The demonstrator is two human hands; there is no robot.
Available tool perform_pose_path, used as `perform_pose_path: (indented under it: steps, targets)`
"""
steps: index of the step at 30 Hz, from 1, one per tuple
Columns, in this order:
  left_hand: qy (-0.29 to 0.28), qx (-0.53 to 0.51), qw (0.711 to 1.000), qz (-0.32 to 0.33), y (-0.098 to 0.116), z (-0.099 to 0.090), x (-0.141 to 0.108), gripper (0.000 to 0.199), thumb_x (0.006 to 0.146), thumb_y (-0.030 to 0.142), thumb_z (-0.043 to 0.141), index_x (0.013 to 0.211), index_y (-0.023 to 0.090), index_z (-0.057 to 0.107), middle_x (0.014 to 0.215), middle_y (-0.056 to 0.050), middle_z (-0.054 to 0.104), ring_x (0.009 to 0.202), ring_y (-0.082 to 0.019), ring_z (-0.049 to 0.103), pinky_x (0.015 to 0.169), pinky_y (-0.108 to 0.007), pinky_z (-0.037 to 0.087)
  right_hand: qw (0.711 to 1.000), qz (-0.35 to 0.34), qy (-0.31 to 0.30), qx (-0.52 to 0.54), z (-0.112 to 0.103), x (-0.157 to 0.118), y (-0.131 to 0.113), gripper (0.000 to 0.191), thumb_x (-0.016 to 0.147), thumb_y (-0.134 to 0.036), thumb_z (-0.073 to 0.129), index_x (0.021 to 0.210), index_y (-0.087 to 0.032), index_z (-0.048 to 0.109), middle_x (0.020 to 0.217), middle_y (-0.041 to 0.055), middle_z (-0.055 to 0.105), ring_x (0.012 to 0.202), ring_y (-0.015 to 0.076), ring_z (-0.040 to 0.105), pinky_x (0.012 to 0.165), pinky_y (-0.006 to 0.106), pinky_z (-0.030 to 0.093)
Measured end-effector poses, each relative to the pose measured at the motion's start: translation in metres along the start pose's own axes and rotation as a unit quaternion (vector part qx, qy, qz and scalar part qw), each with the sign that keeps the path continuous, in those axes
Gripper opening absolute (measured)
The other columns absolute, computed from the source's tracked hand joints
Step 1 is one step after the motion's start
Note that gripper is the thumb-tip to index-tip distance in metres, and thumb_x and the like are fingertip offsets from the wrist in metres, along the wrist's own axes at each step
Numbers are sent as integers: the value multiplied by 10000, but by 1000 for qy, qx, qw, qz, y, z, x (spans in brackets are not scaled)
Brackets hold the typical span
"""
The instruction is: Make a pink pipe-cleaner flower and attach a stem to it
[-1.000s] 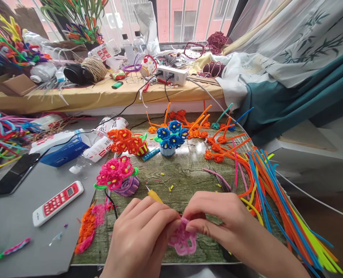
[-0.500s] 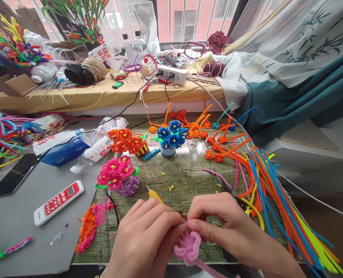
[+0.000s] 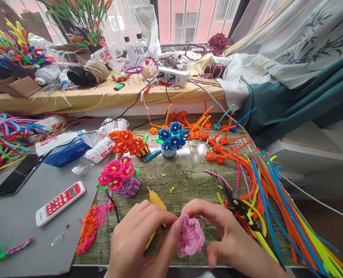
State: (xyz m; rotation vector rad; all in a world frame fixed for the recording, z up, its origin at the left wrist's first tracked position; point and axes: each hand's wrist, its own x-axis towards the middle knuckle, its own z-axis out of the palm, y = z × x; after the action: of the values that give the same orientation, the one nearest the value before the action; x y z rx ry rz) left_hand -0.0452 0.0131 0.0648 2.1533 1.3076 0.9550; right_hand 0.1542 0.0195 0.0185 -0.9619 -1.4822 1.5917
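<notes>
A pink pipe-cleaner flower (image 3: 191,236) faces up between my hands at the front of the table. My left hand (image 3: 144,235) pinches its left edge between thumb and fingers. My right hand (image 3: 226,235) curves around the right side, thumb held apart from the fingers, with the index fingertip at the flower's top edge. Behind my left hand lies a yellow glue gun (image 3: 156,199), its nozzle pointing away. Scissors (image 3: 232,199) with dark blades and yellow-and-black handles lie just beyond my right hand.
Small pots of pink flowers (image 3: 117,173), orange flowers (image 3: 126,142) and blue flowers (image 3: 173,135) stand behind. Loose pipe cleaners (image 3: 289,204) cover the right edge. A white remote (image 3: 60,202) lies left on a grey board. A power strip (image 3: 173,76) sits on the cluttered sill.
The pink flower has turned upward and its stem no longer shows. My right thumb has come away from it, and that hand has opened and shifted, uncovering the scissors.
</notes>
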Motion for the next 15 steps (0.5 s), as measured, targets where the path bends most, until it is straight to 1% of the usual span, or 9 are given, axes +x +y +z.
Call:
perform_pose_path:
  steps: [1, 3, 4, 5, 7, 9, 11, 13, 15]
  targets:
    - [13, -5, 1000, -14, 1, 1, -1, 130, 881, 101, 659, 816, 206, 620, 701, 36, 666, 605, -110, 562, 572, -241, 451, 999, -7, 36, -24, 5, -3, 3, 535, 688, -672, 755, 980, -225, 740, 947, 46, 721, 875, 211, 644, 788, 288, 497]
    - [21, -20, 999, -43, 1, 2, -4, 136, 882, 126, 664, 778, 206, 625, 659, 39, 644, 576, -107, 559, 542, -231, 451, 994, -75, 69, -38, 14, -6, 9, 302, 874, -520, 684, 907, -228, 757, 835, 37, 735, 781, 186, 648, 734, 274, 491]
    - [10, -35, 998, -58, 0, 1, -4, 135, 886, 141, 664, 772, 208, 636, 649, 41, 640, 568, -106, 566, 533, -225, 456, 990, -106, 83, -42, 18, -7, 11, 268, 924, -467, 644, 885, -229, 762, 791, 34, 736, 734, 177, 643, 699, 266, 487]
    - [-4, -55, 996, -72, -1, 0, -5, 132, 892, 155, 660, 775, 215, 650, 642, 44, 640, 561, -105, 574, 524, -218, 463, 986, -131, 94, -41, 21, -8, 13, 264, 957, -425, 611, 870, -229, 765, 748, 30, 730, 685, 167, 635, 659, 257, 480]
    - [-32, -107, 989, -92, -3, -2, -6, 105, 907, 177, 649, 833, 242, 685, 666, 50, 669, 562, -104, 599, 520, -204, 483, 981, -153, 111, -36, 22, -7, 13, 269, 972, -382, 597, 837, -225, 767, 673, 19, 705, 601, 150, 610, 588, 240, 460]
    - [-35, -159, 982, -95, -5, -4, -6, 105, 904, 201, 666, 953, 284, 707, 733, 57, 711, 584, -104, 625, 534, -191, 508, 979, -161, 117, -34, 21, -7, 11, 283, 969, -366, 605, 790, -212, 762, 623, 15, 677, 553, 142, 589, 547, 234, 443]
    - [-33, -194, 977, -84, -5, -3, -7, 177, 877, 234, 713, 1039, 303, 706, 816, 46, 742, 635, -112, 653, 566, -187, 530, 978, -170, 115, -46, 19, -6, 8, 311, 972, -359, 600, 757, -198, 756, 607, 24, 661, 547, 144, 578, 536, 240, 433]
    - [-31, -215, 973, -73, -4, 0, -8, 182, 857, 247, 740, 1033, 288, 714, 847, 31, 752, 651, -114, 658, 578, -184, 534, 975, -184, 108, -64, 17, -7, 7, 323, 979, -348, 588, 752, -188, 754, 609, 33, 650, 551, 146, 566, 534, 247, 423]
    - [-17, -226, 971, -73, -3, 3, -8, 142, 845, 250, 754, 982, 270, 721, 810, 29, 748, 630, -112, 655, 579, -183, 533, 972, -200, 101, -74, 16, -7, 6, 301, 982, -313, 586, 771, -184, 758, 618, 37, 643, 555, 145, 559, 534, 250, 415]
